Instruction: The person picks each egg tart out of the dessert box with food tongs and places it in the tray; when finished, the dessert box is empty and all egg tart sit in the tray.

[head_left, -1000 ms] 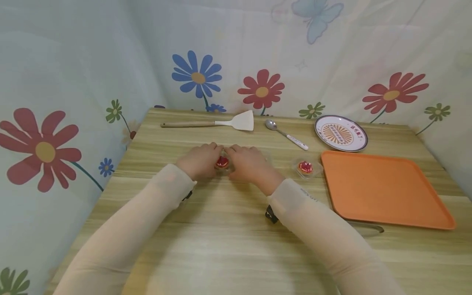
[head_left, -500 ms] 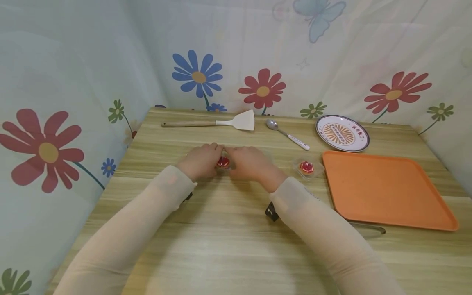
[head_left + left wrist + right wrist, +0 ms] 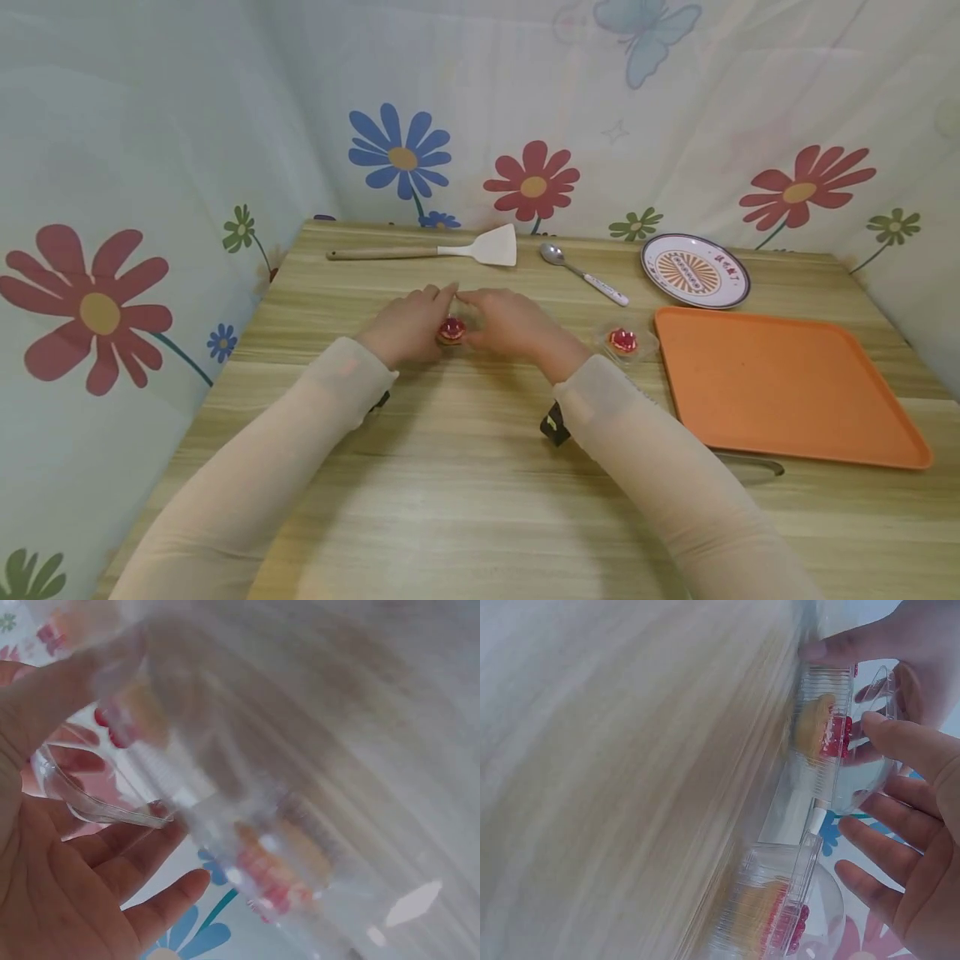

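Observation:
A small red-topped tart (image 3: 452, 330) sits in a clear plastic container (image 3: 832, 697) on the wooden table, between both hands. My left hand (image 3: 408, 327) holds the container from the left; in the right wrist view its thumb lies by the base and its fingers show through the clear lid (image 3: 885, 682). From the right, my right hand (image 3: 517, 327) reaches round with spread, mostly straight fingers, thumb tip at the lid. Whether the lid is fully closed is hard to tell. Beside it in the right wrist view stands a second container (image 3: 780, 862) with a tart, mostly behind my right hand in the head view.
Further right is another boxed tart (image 3: 623, 341), next to an orange tray (image 3: 787, 387). A metal utensil's curved end (image 3: 757, 462) shows under the right sleeve. Along the back lie a white-headed spatula (image 3: 491, 247), a spoon (image 3: 585, 275) and a white plate (image 3: 723, 287).
My right hand has eased slightly away from the container, its fingers loosening and the gap between the hands widening. My left hand stays nearly in place, and the tart is more exposed to view.

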### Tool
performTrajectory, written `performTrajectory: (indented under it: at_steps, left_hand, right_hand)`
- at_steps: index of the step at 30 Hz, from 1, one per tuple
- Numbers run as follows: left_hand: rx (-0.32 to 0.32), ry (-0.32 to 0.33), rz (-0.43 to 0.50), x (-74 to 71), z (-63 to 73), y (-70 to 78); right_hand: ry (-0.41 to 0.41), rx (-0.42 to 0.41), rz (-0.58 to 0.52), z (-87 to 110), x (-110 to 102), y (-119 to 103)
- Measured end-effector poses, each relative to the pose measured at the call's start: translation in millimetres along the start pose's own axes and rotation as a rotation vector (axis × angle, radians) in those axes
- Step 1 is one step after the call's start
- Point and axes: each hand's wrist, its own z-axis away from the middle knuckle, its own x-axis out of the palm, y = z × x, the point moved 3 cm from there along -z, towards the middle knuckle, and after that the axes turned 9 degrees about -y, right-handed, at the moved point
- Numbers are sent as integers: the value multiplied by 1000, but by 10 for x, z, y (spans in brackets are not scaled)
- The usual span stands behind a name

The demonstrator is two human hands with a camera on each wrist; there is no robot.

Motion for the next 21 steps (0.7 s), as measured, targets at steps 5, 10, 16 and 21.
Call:
performTrajectory:
  at_steps: [5,10,16,21]
  left_hand:
    - [8,42,25,-99,35,-27]
    - [14,123,40,-295,163,-70]
    - [42,244,96,-484,321,-79]
    - [69,372,130,-564,395,-45]
  right_hand:
    - [37,27,-41,7,-44,12]
    - [61,40,-134,47,-147,64]
    - [112,1,-324,130,-290,157]
    - [168,-58,-499,209,-371,170]
